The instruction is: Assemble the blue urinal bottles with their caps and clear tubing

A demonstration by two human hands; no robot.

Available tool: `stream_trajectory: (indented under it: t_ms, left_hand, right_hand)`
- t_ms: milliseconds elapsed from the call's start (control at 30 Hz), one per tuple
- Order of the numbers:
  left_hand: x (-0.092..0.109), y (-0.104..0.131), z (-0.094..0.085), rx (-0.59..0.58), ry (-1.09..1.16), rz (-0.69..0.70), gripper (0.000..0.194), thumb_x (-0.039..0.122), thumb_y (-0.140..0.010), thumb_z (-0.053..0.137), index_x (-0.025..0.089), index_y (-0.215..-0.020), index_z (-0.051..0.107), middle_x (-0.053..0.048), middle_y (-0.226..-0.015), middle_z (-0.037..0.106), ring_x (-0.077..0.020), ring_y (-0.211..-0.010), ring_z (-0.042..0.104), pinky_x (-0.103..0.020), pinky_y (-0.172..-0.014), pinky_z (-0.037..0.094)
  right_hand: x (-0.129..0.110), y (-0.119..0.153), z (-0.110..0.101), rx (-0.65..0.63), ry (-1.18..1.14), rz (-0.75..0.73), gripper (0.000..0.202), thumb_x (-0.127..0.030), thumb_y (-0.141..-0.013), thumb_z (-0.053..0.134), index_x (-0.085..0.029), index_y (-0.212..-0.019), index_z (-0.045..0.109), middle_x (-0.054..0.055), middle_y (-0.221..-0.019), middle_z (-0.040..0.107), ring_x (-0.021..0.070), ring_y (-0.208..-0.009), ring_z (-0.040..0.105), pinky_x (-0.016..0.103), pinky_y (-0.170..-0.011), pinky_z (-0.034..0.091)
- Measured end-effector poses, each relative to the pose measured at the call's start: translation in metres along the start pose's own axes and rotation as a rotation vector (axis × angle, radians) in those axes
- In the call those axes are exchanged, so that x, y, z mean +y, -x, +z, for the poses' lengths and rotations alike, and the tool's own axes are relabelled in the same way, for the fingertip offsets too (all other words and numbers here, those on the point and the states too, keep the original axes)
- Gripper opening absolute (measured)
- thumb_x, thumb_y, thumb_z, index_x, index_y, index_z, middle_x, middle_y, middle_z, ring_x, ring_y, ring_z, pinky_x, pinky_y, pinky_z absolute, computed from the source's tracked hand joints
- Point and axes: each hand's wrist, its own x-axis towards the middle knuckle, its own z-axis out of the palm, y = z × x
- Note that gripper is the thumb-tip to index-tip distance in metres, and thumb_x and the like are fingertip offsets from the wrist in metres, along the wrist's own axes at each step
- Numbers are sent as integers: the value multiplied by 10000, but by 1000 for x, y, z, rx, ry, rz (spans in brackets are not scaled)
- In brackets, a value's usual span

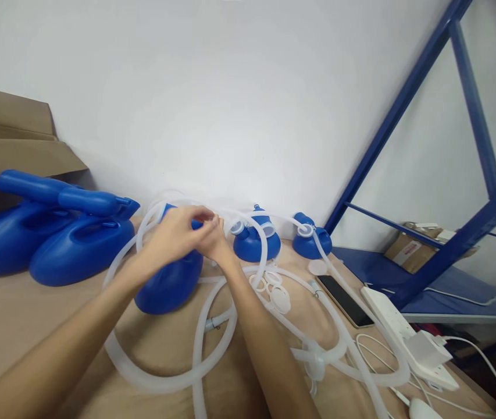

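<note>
My left hand [182, 233] and my right hand [213, 237] meet above a blue plastic bottle [171, 285] at the centre-left. Their fingers are pinched together at the bottle's upper end; what lies between them is hidden and too small to name. White translucent hose [160, 381] loops around the bottle and across the table. Behind my right hand stands another blue bottle [252, 247], with a white ring near its neck. Farther right is a third blue bottle [313, 241] with hose by its neck. Loose white caps [279, 298] and rings lie right of my right forearm.
Two large blue bottles [82, 247] lie at the left before an open cardboard box [12, 151]. On the right are a phone [344, 299], a white power strip [409, 340] with cables, and a blue metal rack [398, 105]. A white wall [230, 105] stands behind the table.
</note>
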Motion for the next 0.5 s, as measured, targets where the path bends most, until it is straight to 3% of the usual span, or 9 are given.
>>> stream_trajectory:
  t_ms: [133, 233, 367, 500]
  left_hand:
    - [-39, -9, -40, 201, -376, -162, 474, 473, -907, 503, 163, -1186, 729, -130, -1108, 767, -342, -1052, 699, -426, -948, 525]
    - [-74, -12, -59, 146, -471, -277, 524, 565, -873, 526, 170, -1142, 742, -162, -1110, 759, -387, -1084, 687, -434, -931, 527]
    - [-102, -13, -66, -52, -106, -396, 585, 727, -757, 619, 199, -968, 753, -106, -949, 783, -321, -886, 727, -350, -725, 553]
    - [-101, -11, -63, 17, 176, -502, 579, 710, -601, 786, 189, -835, 691, -72, -833, 744, -248, -794, 706, -297, -647, 534]
  right_hand:
    - [-7, 1, -9, -76, -107, 91, 989, -701, -705, 784, -210, -1495, 448, 143, -1326, 513, 362, -1334, 439, 532, -1121, 417]
    - [-11, 1, -13, -99, -135, 102, 965, -709, -663, 817, -240, -1442, 493, 119, -1317, 498, 355, -1355, 420, 524, -1140, 391]
    - [-10, 0, -11, -71, -146, 69, 948, -717, -643, 826, -252, -1401, 496, 98, -1311, 514, 330, -1339, 447, 496, -1120, 410]
    - [-9, 0, -8, -51, -147, 66, 953, -715, -632, 833, -223, -1378, 502, 106, -1321, 534, 331, -1328, 454, 488, -1119, 407]
